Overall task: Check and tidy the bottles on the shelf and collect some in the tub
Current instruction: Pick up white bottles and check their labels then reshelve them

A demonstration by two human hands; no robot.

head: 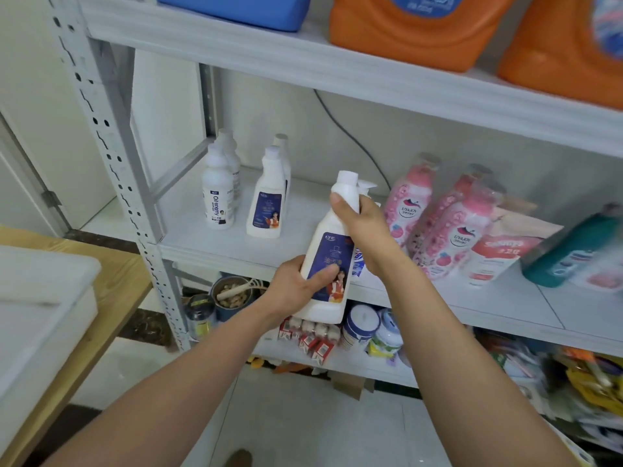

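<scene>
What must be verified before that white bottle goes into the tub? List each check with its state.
1. Bottle secured: ok. The left hand grips the base of the white bottle with the navy label, and the right hand holds its neck.
2. Cap fitted: ok as far as visible; the white cap sits on the neck, tightness cannot tell.
3. Leaks or damage: cannot tell; only the label side shows.
4. Tub within reach: ok. The white tub sits on the wooden table to the left.
5. Room inside the tub: cannot tell; its interior is barely visible.
6. Shelf bottles standing: ok. The Oil enemy bottle is upright.
</scene>
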